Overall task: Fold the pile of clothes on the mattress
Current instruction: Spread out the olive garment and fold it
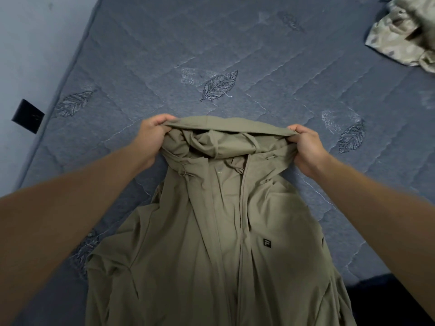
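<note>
An olive-green zip-up hooded jacket [216, 231] lies front side up on the blue-grey quilted mattress [235, 43], with its hood pointing away from me. My left hand [150, 135] grips the left edge of the hood rim. My right hand [306, 147] grips the right edge of the rim. The hood is stretched open between both hands. A small black logo sits on the jacket's chest. The jacket's lower part runs out of view at the bottom.
A crumpled camouflage-patterned garment [404, 31] lies at the mattress's far right corner. A pale wall [28, 55] with a dark socket plate [27, 116] borders the mattress on the left. The mattress's near right edge drops to a dark floor [388, 292].
</note>
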Available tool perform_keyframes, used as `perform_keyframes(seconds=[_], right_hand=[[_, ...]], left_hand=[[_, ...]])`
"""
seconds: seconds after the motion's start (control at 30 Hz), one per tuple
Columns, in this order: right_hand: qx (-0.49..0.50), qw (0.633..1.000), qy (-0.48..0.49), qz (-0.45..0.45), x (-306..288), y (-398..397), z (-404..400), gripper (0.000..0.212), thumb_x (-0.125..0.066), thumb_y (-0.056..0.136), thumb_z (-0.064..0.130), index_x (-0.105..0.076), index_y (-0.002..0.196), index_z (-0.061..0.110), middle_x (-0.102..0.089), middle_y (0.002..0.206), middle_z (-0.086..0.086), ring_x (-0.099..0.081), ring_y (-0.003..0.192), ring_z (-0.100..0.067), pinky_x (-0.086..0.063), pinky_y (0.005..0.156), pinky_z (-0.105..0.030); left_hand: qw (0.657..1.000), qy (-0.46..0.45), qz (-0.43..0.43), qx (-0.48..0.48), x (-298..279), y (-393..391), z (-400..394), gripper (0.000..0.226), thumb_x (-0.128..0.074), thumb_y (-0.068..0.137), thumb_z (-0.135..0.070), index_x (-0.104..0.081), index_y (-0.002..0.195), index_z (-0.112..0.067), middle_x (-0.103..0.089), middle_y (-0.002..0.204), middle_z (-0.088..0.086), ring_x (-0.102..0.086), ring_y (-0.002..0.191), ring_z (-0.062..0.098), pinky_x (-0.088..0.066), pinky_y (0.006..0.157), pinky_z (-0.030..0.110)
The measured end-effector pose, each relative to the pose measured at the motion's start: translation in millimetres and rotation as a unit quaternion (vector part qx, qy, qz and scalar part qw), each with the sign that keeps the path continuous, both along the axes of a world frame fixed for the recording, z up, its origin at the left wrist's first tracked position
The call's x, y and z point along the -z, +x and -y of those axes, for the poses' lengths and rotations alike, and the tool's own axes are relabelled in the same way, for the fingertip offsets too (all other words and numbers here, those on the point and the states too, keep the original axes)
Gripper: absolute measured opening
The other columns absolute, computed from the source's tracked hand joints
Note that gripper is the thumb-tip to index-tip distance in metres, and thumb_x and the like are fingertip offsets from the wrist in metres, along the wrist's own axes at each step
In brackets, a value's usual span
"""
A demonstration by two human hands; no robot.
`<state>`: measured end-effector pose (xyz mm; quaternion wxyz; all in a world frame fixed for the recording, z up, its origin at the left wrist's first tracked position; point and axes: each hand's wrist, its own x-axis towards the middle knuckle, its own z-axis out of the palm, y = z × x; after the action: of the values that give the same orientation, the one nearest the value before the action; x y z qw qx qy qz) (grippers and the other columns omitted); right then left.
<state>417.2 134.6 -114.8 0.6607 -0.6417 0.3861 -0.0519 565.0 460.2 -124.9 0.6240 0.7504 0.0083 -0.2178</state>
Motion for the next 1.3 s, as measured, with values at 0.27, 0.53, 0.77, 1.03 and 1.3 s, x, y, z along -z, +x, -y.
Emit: perform_keyframes(seconds=[0.27,0.53,0.77,1.03,1.3], right_hand=[[-0.154,0.918,-0.357,-0.08,0.4,-12.9,-0.1,0.012,-0.066,0.09,0.014,-0.06,0.091,0.024,-0.066,0.092,-0.001,-0.059,0.087,-0.024,-0.047,0.077,-0.036],[-0.104,0.897,-0.424,-0.067,-31.0,-20.9,-33.0,0.046,-0.046,0.103,0.031,-0.042,0.063,0.007,-0.049,0.074,-0.008,-0.046,0.073,-0.027,-0.03,0.066,-0.036],[-0.251,0.852,-0.456,-0.051,-24.1,-91.9,-30.6,0.004,-0.048,0.102,0.015,-0.05,0.098,0.014,-0.046,0.097,-0.008,-0.05,0.095,-0.034,-0.037,0.077,-0.041],[-0.22,0.898,-0.37,-0.093,-6.5,-113.6,-29.0,0.024,-0.053,0.078,0.031,-0.067,0.096,0.025,-0.055,0.105,-0.003,-0.055,0.104,-0.027,-0.046,0.098,-0.042],[-0.216,0.914,-0.341,-0.043,0.3,-52.3,-49.1,0.07,-0.074,0.074,0.073,-0.059,0.131,0.035,-0.052,0.126,-0.001,-0.048,0.123,-0.016,-0.039,0.104,-0.033]], left_hand=[[0.977,0.151,0.133,0.076,-1.1,-17.0,-0.7,0.029,-0.085,0.083,-0.014,-0.058,0.079,-0.021,-0.059,0.083,-0.002,-0.053,0.071,0.004,-0.044,0.067,0.022],[0.959,0.146,0.239,0.052,-28.2,-38.7,11.3,0.041,-0.056,0.098,-0.033,-0.042,0.064,-0.014,-0.043,0.067,-0.001,-0.04,0.066,0.016,-0.033,0.066,0.039],[0.883,0.248,0.366,0.157,-31.4,-90.1,-48.0,0.016,-0.05,0.092,-0.023,-0.063,0.091,-0.012,-0.052,0.098,0.003,-0.041,0.091,0.019,-0.039,0.078,0.04],[0.932,0.196,0.279,0.122,-9.2,-114.7,-75.9,0.025,-0.056,0.088,-0.026,-0.067,0.107,-0.014,-0.056,0.106,0.006,-0.052,0.098,0.02,-0.039,0.088,0.017],[0.956,0.242,0.124,0.108,4.1,-58.9,-25.3,0.058,-0.075,0.09,-0.05,-0.058,0.138,-0.024,-0.057,0.128,0.002,-0.054,0.118,0.018,-0.045,0.103,0.037]])
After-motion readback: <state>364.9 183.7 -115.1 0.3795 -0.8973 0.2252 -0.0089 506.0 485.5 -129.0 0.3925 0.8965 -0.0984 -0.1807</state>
